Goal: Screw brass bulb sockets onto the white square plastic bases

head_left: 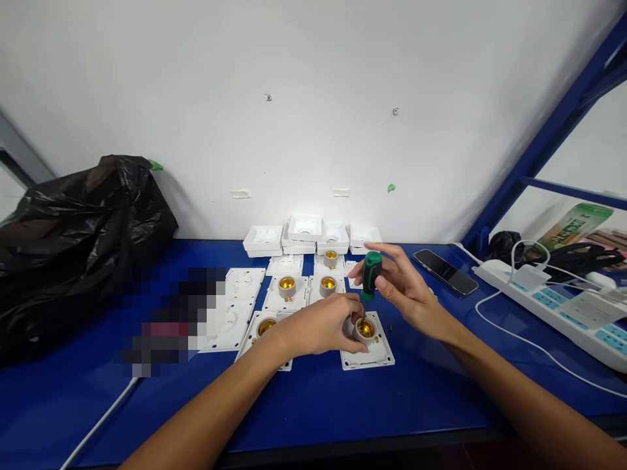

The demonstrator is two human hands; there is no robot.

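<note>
My right hand grips the green and black handle of a screwdriver, which stands almost upright. Its shaft reaches down into a round lamp socket with a gold-coloured metal inside. That socket sits on a square white base plate near the table's front. My left hand closes round the socket's left side, thumb in front and fingers behind, close to the shaft. The screwdriver's tip is hidden inside the socket. A small dark screw appears to lie just right of the plate.
Several more white plates with sockets stand left and behind. White square covers are stacked by the wall. A phone and a power strip with white cables lie right. A black plastic bag fills the left.
</note>
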